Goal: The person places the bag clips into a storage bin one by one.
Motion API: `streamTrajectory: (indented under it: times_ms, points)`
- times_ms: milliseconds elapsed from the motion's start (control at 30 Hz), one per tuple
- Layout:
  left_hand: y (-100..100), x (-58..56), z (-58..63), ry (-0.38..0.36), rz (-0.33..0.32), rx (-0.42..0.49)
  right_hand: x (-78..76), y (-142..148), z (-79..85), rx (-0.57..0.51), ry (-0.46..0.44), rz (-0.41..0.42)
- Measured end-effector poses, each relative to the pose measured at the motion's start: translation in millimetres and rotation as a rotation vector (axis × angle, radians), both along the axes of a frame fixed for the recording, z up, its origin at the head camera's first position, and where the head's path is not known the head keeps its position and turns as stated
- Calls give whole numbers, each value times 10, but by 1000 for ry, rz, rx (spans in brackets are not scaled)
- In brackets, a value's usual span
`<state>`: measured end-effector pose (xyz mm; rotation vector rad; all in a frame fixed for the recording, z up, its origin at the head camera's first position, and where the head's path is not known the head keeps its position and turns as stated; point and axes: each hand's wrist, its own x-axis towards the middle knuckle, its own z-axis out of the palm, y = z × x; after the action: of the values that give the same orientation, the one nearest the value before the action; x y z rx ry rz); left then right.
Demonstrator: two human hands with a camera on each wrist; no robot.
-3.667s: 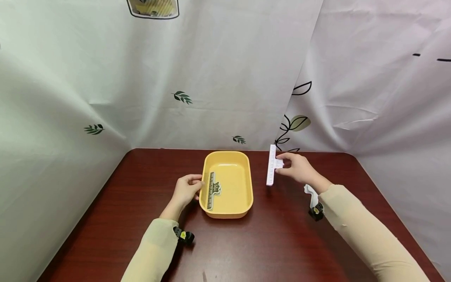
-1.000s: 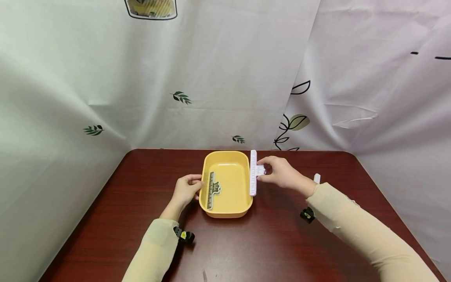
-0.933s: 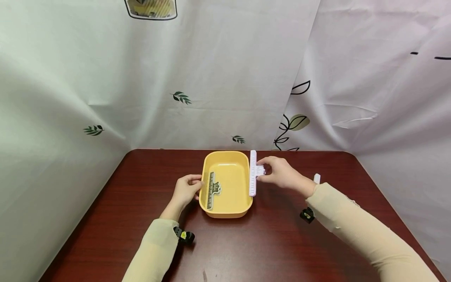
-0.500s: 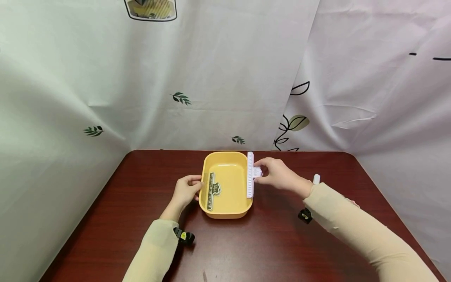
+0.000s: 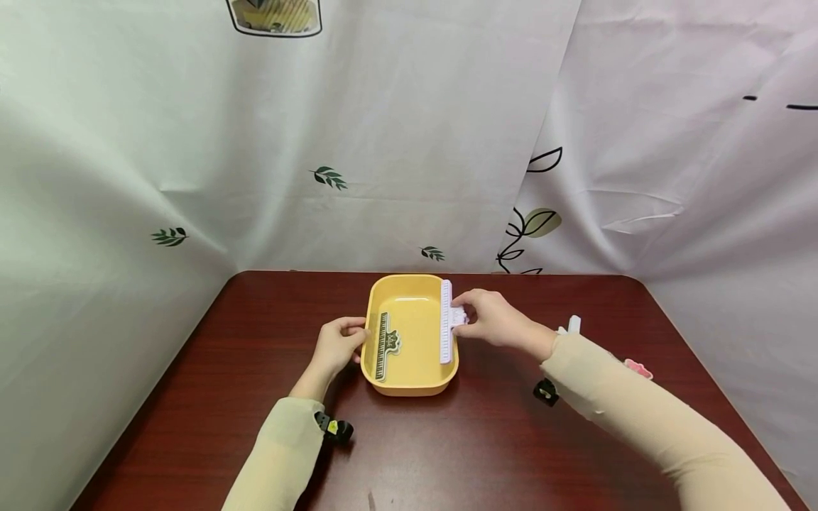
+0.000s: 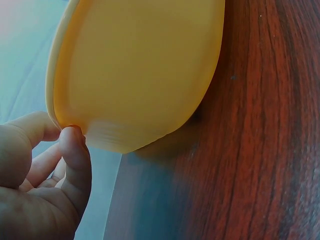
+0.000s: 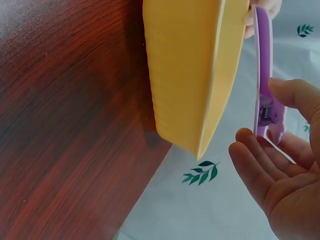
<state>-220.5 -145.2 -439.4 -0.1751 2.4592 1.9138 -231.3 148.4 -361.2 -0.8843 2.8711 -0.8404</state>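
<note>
A yellow tray (image 5: 415,390) with rounded corners stands on the table in the head view. My left hand (image 5: 335,346) pinches its left rim between thumb and fingers, as the left wrist view also shows. Inside the tray, along its left side, lies a dark green and white bag clip (image 5: 386,346) with a bear-like handle. My right hand (image 5: 501,321) holds a purple bag clip (image 5: 446,323) by its handle, above the right rim of the tray. The spring of the purple clip shows in the right wrist view, where thumb and fingers grip it.
The dark red wooden table (image 5: 409,454) carries everything. Partly hidden by the right forearm are a white object (image 5: 574,324) and a pink object (image 5: 639,368). A white curtain (image 5: 409,142) with leaf prints hangs behind the table.
My right hand has moved left with the purple clip, from beside the tray to over its right rim. The pink object has come into view behind the forearm. The left hand keeps its place.
</note>
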Motion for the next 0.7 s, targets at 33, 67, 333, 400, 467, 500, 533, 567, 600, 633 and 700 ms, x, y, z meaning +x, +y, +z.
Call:
streamTrajectory:
  times_ms: [33,67,333,400,467,500,533,567,600,633,700]
  points:
    - [0,0,0,0,-1,0,-2,-9,-4,5,4,3]
    - [0,-1,-1,0,-2,1,-2,-19,-6,8,5,5]
    - [8,-4,3,2,-1,8,-11,-96,-21,36,-5,13]
    - [9,-5,3,3,0,12,-11,-113,-23,46,-8,12]
    - [10,-5,4,3,0,15,-8,-131,-27,53,-14,6]
    - [10,-6,3,3,0,16,-6,-139,-26,58,-17,5]
    - [10,-6,3,3,0,15,-5,-147,-27,62,-20,3]
    - [9,-6,2,3,-1,14,-4,-156,-26,66,-24,2]
    - [9,-6,2,3,0,12,-5,-164,-28,71,-30,0]
    - [8,-7,2,1,0,12,-5,-173,-31,75,-36,-5]
    - [6,-7,0,-1,0,10,-6,-186,-35,85,-42,-4]
